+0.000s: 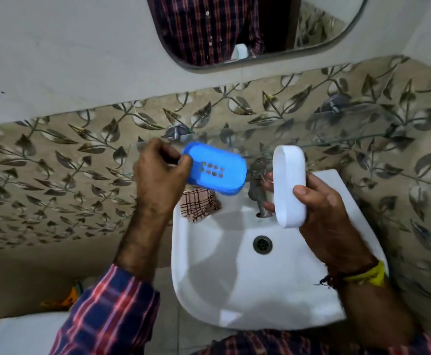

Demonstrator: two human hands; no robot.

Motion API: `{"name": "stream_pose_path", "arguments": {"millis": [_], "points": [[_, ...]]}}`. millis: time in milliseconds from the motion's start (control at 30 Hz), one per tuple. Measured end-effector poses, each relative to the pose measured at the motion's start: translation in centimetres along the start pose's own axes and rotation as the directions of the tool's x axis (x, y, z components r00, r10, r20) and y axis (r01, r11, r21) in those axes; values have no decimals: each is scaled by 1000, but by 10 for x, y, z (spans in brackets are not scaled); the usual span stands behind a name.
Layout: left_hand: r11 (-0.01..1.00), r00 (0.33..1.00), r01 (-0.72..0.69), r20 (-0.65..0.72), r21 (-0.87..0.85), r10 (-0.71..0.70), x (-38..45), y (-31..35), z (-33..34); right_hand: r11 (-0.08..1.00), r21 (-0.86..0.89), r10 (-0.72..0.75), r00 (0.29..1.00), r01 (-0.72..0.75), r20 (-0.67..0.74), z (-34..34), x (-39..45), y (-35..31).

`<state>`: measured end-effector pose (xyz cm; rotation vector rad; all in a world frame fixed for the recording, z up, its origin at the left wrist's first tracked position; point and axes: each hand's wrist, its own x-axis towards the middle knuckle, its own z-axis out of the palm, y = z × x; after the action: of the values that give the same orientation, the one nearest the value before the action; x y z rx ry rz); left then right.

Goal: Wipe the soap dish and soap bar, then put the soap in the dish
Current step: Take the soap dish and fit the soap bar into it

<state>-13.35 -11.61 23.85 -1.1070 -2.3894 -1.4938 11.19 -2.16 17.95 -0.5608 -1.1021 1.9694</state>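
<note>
L hand (158, 170) pinches the blue soap dish (215, 171) by its end, tilted over the sink's (209, 265) back rim; slots in its base. Checked cloth (199, 204) lies beneath. R hand (329, 216) grips a smooth white oval, prob. the soap bar (289, 185), upright by the tap (259, 185).

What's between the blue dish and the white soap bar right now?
In the head view, only the metal tap stands between the blue dish and white soap bar.

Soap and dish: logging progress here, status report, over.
Left hand grips blue soap dish, right hand grips white soap bar. Both held apart over sink. Checked cloth on sink rim, tap between.
</note>
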Motion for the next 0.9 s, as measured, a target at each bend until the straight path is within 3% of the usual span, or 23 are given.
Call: {"name": "stream_pose_path", "arguments": {"millis": [100,167,233,433,533,600,733,833,900], "points": [[937,955,264,194,-227,-222,-37,-18,-1,998,-56,38,999,-36,39,5,-2,-1],[768,843,523,358,-371,-401,-62,-25,5,989,-107,108,994,-105,19,13,-3,10],[585,723,687,480,-430,-497,-83,-31,10,975,-106,197,980,-194,16,22,-7,23],[226,589,789,599,-571,-541,-124,-40,8,936,-24,349,936,-350,-35,43,-31,61],[115,595,749,584,-653,-552,-148,-32,11,926,39,377,924,-375,-60,57,-44,78],[114,632,692,522,-713,-572,-158,-25,16,919,90,386,922,-384,-12,69,-52,84],[282,737,609,398,-741,-546,-157,-21,15,945,42,325,946,-325,5,76,-50,86],[339,788,541,322,-770,-525,-145,-31,11,956,-110,264,962,-270,-70,70,-42,78],[394,833,514,334,-762,-440,-139,-36,10,959,-187,203,977,-212,-67,64,-40,74]]}}
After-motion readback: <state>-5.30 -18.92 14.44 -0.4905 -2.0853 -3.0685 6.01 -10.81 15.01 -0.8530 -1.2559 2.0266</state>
